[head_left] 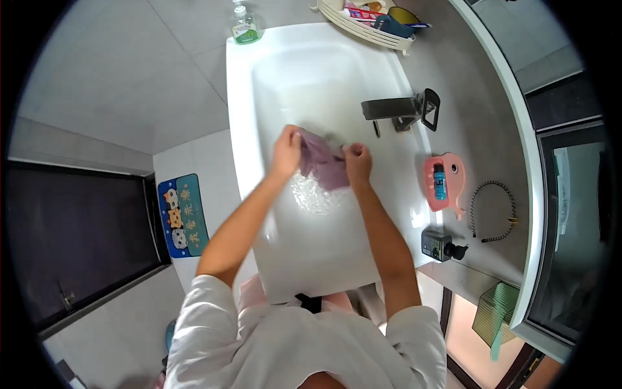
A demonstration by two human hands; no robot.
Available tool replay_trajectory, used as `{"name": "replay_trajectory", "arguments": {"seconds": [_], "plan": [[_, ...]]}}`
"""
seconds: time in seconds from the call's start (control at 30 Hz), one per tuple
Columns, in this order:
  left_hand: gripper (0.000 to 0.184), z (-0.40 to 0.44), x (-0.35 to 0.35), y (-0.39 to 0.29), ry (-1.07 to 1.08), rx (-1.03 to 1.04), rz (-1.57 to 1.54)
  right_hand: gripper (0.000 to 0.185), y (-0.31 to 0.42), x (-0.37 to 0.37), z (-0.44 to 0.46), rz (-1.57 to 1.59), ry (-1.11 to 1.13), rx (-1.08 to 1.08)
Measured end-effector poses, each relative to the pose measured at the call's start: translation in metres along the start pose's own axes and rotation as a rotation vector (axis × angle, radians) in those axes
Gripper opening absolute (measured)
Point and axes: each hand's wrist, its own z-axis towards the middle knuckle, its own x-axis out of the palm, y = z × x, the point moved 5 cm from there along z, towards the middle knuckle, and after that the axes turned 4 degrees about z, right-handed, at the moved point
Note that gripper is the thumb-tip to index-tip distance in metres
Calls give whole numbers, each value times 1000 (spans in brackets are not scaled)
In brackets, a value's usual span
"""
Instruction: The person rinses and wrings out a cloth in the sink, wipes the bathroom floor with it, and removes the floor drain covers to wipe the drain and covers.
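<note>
Holds purple cloth low in the white basin, in a closed grip of left hand and right hand; could slip from wet fingertips if tugged unevenly; could spray water past the rim if shaken hard, or knock against the black faucet if raised carelessly; seems to read 我爱洗澡 on the mat; reads too small on clear bottle, black pump bottle and blue bottle for any brand.

我爱洗澡 on mat, bottle labels illegible
</note>
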Motion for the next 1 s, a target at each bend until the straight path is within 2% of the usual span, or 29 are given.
{"name": "replay_trajectory", "arguments": {"seconds": [0.07, 0.1, 0.13, 0.17, 0.2, 0.23, 0.27, 0.3, 0.37, 0.4, 0.43, 0.47, 0.53, 0.57, 0.67, 0.7, 0.73, 0.8, 0.83, 0.87, 0.9, 0.93, 0.97, 1.0], "plan": [[16, 3, -30, -22, -47, 205, 170, 32, 45, -35, 14, -284, -136, -238], [18, -4, -37, -30, 4, 285, 347, 32, 57, -48, 12, -287, -137, -239], [21, -16, -40, -38, 54, 365, 526, 29, 73, -55, 8, -492, -101, -346], [21, -23, -38, -39, 52, 364, 524, 26, 82, -54, 5, -697, -60, -452], [25, -33, -24, -34, 206, 333, 714, 26, 75, -51, 5, -698, -56, -452], [30, -45, -11, -26, 365, 292, 900, 25, 60, -37, 3, -889, -17, -518], [31, -53, -1, -24, 388, 301, 975, 24, 45, -22, 2, -1080, 22, -585], [37, -54, 16, -8, 462, 242, 1003, 32, 28, -8, 2, -970, 117, -551], [44, -57, 50, 34, 541, 179, 1032, 39, 18, 9, -10, -873, 91, -595], [55, -61, 65, 48, 470, 290, 1157, 46, 14, 16, -20, -779, 61, -636], [69, -61, 71, 47, 392, 407, 1277, 55, -1, 26, -26, -752, 99, -494], [69, -58, 76, 51, 396, 409, 1273, 55, -10, 33, -34, -756, 98, -491], [87, -56, 81, 71, 736, 85, 1417, 57, -30, 51, -48, -945, 242, -609], [91, -54, 83, 74, 754, 90, 1498, 58, -37, 53, -44, -886, 422, -829], [94, -43, 77, 72, 713, 48, 1390, 57, -21, 20, -12, -817, 391, -827], [91, -41, 78, 77, 591, 64, 1423, 57, -26, 20, -5, -752, 225, -665], [91, -42, 77, 78, 590, 63, 1425, 57, -15, 29, -12, -750, 225, -666], [84, -40, 63, 82, 276, -238, 634, 58, -20, 38, -24, -643, 31, -5], [75, -45, 69, 99, 138, -378, 547, 57, -27, 52, -30, -329, 28, 117], [75, -42, 68, 103, 145, -380, 549, 50, -50, 78, -33, -20, 18, -7], [70, -40, 74, 120, 241, -734, -26, 40, -32, 89, -47, 178, 119, 44], [62, -34, 81, 124, 324, -914, -501, 30, -7, 96, -65, 376, 218, 91], [57, -30, 86, 126, 371, -1164, -906, 23, 2, 100, -79, 288, 170, 56], [57, -37, 81, 118, 374, -1179, -903, 21, 20, 98, -93, 295, 197, 97]]}}
